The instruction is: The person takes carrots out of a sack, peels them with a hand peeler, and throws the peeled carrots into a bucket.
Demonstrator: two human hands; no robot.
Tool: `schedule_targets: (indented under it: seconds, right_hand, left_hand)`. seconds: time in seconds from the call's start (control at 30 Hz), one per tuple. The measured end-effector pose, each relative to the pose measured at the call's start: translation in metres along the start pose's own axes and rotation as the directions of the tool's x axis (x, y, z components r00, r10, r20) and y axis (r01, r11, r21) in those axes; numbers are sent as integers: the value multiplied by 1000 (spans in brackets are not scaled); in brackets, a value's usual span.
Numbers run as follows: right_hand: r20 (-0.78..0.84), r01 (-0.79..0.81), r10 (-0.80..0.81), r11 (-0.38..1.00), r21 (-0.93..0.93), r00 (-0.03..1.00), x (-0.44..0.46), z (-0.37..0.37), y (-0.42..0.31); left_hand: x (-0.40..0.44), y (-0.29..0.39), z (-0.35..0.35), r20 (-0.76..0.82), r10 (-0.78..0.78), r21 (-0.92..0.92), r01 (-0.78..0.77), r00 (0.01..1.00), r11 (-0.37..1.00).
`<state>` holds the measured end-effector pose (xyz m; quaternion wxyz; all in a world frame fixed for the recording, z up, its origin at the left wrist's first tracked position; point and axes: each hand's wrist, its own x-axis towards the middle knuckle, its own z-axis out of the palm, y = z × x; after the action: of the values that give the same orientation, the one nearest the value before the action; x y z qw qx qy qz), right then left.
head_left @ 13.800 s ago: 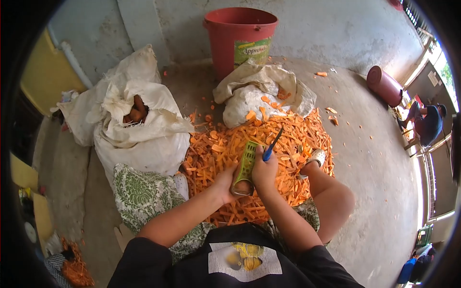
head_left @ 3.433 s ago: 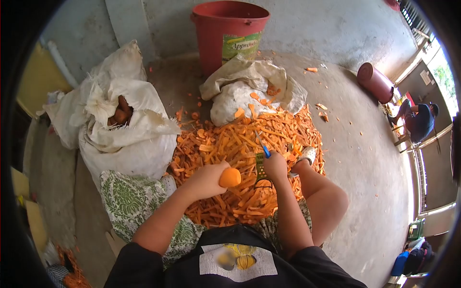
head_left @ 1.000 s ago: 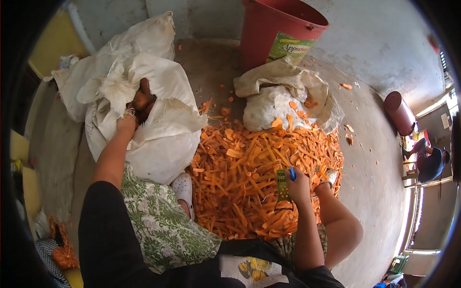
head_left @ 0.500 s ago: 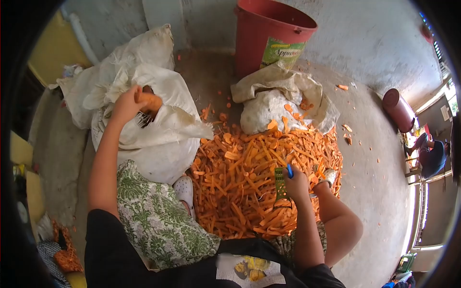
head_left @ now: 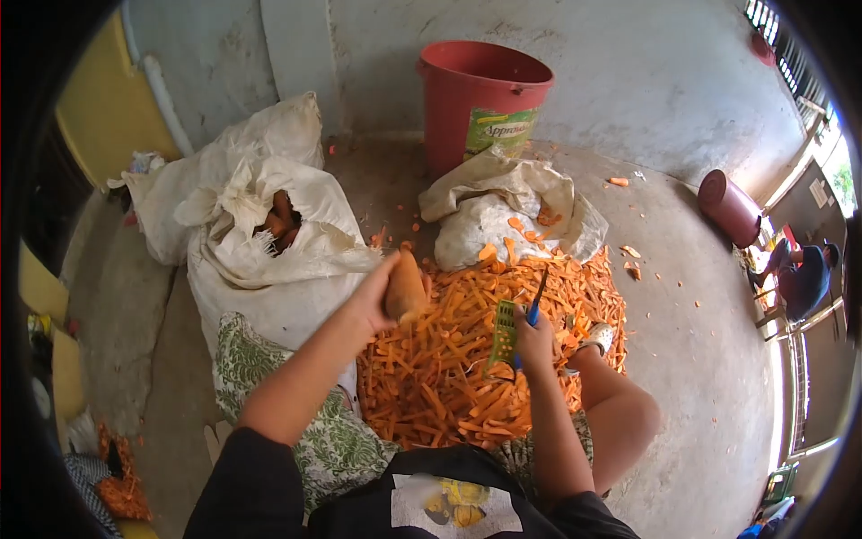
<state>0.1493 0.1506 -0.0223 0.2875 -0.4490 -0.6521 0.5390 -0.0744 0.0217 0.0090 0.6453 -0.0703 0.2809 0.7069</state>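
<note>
My left hand (head_left: 373,296) is closed round a thick carrot (head_left: 407,289), above the left side of a pile of cut carrot strips (head_left: 449,386). My right hand (head_left: 537,343) grips a knife with a blue handle (head_left: 533,316), its thin dark blade pointing up. A flat green perforated slicer (head_left: 504,332) is in the same hand, with orange bits showing on it. Left of the pile, an open white sack (head_left: 314,225) has whole carrots (head_left: 283,220) in its torn mouth. Part of the right-hand fingers is hidden.
Behind the pile stand a crumpled white sack (head_left: 467,238) with carrot pieces on it and a tall red bin (head_left: 444,126). Another white sack (head_left: 166,216) leans at the back left. A dark red container (head_left: 729,208) lies tilted at right, near a seated person (head_left: 804,283).
My left hand has brought the carrot from the sack's mouth rightward and down over the pile. In my right hand, the knife blade now points up more visibly. The view has shifted slightly.
</note>
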Motion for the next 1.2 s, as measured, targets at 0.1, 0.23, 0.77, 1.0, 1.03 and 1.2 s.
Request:
schedule_targets:
  seconds: [0.1,0.23,0.77,1.0,1.03,1.2]
  right_hand:
    - [-64,-127,169,898,421,984,-16,18,-10]
    - [-56,-148,242,743,653,969,-29,22,-23]
    - [-185,86,-108,989,-119,977,-47,25,-21]
    - [-546,-110,86,994,-10,833,36,-36,39]
    - [-540,-87,157,984,152,827,34,-38,33]
    - [-196,-15,26,998,60,980,-30,19,-16]
  left_hand:
    - [-1,-51,-1,-103,-60,-12,59,993,998]
    - [2,-96,-4,-111,-129,75,138,985,988]
    - [-5,-144,-1,-37,-253,266,254,967,930]
    - [-32,-147,27,-111,-427,453,428,898,782]
    - [-21,-148,16,-94,-394,464,390,914,795]
    - [6,-143,-7,-41,-351,316,345,936,884]
